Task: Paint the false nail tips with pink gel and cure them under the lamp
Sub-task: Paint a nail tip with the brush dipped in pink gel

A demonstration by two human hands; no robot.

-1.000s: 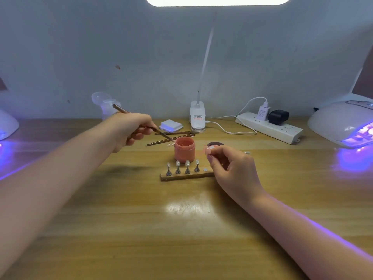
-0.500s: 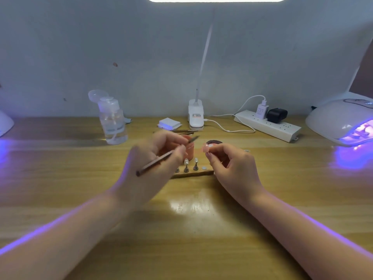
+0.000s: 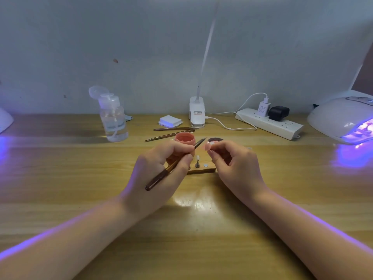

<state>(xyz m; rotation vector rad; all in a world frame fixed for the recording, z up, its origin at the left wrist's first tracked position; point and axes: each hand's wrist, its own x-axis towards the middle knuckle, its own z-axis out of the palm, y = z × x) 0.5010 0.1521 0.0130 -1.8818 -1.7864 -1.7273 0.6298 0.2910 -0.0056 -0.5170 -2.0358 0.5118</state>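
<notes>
My left hand (image 3: pixel 161 174) grips a thin dark-handled brush (image 3: pixel 173 165), its tip pointing up and right toward a pink false nail tip (image 3: pixel 208 146). My right hand (image 3: pixel 236 166) pinches that tip between thumb and forefinger. Behind my left hand stands the open pink gel pot (image 3: pixel 184 139). The wooden holder strip (image 3: pixel 201 170) lies between my hands, with one metal stand (image 3: pixel 197 162) showing; my left hand hides the others. A dark lid (image 3: pixel 215 140) lies behind my right fingers. The lit curing lamp (image 3: pixel 343 118) glows violet at the far right.
A clear pump bottle (image 3: pixel 114 118) stands at the back left. Two spare tools (image 3: pixel 171 132), a stack of white pads (image 3: pixel 170 121), a desk lamp base (image 3: pixel 196 116) and a power strip (image 3: pixel 269 123) with cables line the back. A second lamp (image 3: pixel 5 122) glows at the far left edge.
My left hand has brought the brush from the back left over to the pot and close to the nail tip. My right hand has stayed in place, still pinching the tip.
</notes>
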